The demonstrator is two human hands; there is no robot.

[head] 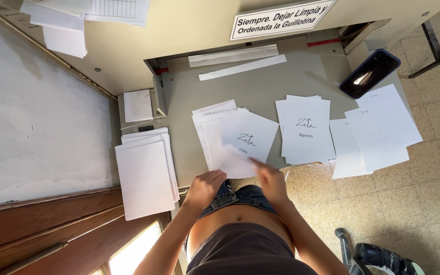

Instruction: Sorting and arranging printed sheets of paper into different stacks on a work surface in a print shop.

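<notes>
Sheet [245, 140] with script lettering atop left stack [211, 133] on tabletop [260, 84], gripped at near edge by both hands. Left hand [204, 186] pinching lower-left corner; right hand [270, 179] blurred, fingers on lower-right edge. Second stack [306, 130] just right, phone [370, 73] beyond, blank stack [146, 173] left.

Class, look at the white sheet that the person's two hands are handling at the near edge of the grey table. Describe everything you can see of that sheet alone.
The sheet is white paper, roughly rectangular, with dark handwritten-style lettering and a smaller printed word below. It lies turned at an angle on top of a fanned pile of white sheets on the grey table. Its near edge is blurred. The left hand touches its near corner; the right hand rests at its near edge.
</notes>
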